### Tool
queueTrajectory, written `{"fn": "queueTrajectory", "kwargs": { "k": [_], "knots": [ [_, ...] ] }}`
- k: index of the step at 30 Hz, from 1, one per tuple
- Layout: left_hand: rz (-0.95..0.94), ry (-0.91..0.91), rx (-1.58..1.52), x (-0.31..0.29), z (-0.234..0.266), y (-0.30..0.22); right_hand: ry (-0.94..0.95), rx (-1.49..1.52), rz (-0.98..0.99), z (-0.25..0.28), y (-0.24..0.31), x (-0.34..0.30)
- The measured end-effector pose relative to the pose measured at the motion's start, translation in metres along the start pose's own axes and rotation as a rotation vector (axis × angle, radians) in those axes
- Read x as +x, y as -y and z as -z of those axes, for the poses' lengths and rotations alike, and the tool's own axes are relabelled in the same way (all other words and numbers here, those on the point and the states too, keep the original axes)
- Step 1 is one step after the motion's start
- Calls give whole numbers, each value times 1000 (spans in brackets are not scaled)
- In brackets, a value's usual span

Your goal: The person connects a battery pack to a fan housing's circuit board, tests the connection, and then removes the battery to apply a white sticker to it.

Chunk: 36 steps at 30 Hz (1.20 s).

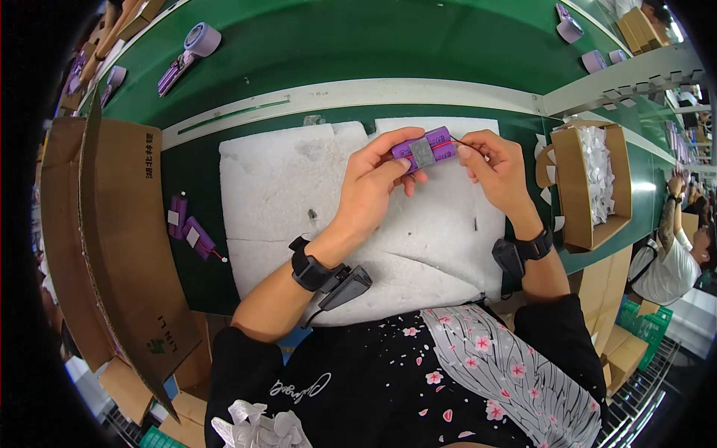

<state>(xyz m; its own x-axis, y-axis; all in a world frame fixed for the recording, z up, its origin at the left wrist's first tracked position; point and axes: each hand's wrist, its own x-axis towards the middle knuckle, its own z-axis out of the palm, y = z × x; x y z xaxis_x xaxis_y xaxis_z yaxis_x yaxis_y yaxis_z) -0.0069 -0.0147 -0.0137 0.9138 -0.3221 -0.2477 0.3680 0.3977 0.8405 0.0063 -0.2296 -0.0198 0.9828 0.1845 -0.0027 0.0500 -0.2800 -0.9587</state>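
Observation:
Over the white foam pad point(291, 187), my left hand point(367, 175) grips a purple battery pack point(442, 150) between thumb and fingers. The pack is tilted, its right end higher, with a grey patch across its middle and a red wire along its face. At the pack's right end my right hand point(494, 166) is closed in a pinch on the thin red and black wires point(456, 142). The wire ends are hidden by the fingers of my right hand.
Two purple battery packs point(199, 237) with white labels lie left of the foam, beside a large cardboard box point(138, 246). A carton point(569, 187) of white pieces stands right. Beyond a pale rail point(351, 93), tape rolls point(202, 39) rest on the green surface. Another person point(668, 261) is at far right.

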Motion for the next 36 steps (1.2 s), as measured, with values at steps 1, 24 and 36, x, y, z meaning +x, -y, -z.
{"fn": "queueTrajectory", "kwargs": {
  "k": [1,24,36],
  "knots": [
    [1,-5,-2,0,0,0,-2,-7,10,0,1,0],
    [13,-16,-96,-1,-1,1,16,-26,-37,0,4,0],
    [66,-33,-117,0,-3,-6,11,-71,-58,0,5,-1]
  ]
}}
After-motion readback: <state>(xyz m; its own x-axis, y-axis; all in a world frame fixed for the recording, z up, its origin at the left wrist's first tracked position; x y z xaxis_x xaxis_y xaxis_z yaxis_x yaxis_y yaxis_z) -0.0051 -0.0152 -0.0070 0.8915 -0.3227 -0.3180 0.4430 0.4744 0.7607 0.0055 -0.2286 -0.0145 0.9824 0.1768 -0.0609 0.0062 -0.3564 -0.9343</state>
